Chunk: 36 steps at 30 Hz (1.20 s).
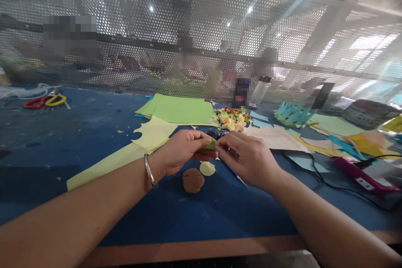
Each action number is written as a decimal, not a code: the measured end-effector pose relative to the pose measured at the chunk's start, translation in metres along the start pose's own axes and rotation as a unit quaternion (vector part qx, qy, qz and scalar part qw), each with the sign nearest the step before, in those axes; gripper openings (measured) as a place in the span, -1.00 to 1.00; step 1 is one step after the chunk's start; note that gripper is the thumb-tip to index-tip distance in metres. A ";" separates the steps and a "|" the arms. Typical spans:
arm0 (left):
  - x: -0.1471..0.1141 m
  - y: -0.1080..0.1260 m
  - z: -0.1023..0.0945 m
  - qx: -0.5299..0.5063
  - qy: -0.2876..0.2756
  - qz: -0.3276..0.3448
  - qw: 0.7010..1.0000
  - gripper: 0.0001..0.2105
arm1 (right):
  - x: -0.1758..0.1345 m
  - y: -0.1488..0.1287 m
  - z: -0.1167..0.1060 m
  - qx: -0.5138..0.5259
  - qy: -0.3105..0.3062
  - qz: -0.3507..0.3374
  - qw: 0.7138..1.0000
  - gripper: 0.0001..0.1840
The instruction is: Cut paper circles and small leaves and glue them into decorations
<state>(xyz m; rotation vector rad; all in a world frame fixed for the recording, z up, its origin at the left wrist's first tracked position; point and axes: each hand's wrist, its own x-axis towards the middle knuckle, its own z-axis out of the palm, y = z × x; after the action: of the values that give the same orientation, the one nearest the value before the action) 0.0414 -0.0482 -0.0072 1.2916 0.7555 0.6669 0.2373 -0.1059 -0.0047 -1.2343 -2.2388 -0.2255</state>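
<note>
Between thumb and fingers, my left hand (185, 148) pinches a small green paper piece (211, 144). My right hand (246, 155) meets it from the other side, its thumb and fingertips closed at the edge of that piece. Just below them on the blue table lie a round brown disc (193, 180) and a smaller pale yellow paper circle (207, 168). A thin blue pen-like stick (235, 172) rests under my right hand, partly covered by it.
Green paper sheets (182, 109) and cut yellow paper (153, 132) lie behind my hands, beside a heap of small paper pieces (232, 119). Red and yellow-handled scissors (47, 101) are far left. A purple power strip (364, 176) with black cables sits right. A perforated metal screen (141, 63) stands behind.
</note>
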 end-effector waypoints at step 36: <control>-0.004 -0.003 0.000 0.297 0.003 0.168 0.940 -0.84 | 0.001 0.001 0.005 0.039 0.026 0.054 0.997 -0.92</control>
<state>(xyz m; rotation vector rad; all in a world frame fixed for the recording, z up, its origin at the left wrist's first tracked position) 0.0391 -0.0521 -0.0100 2.0052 0.7797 0.7414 0.2354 -0.1023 -0.0085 -1.2872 -2.1088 -0.1258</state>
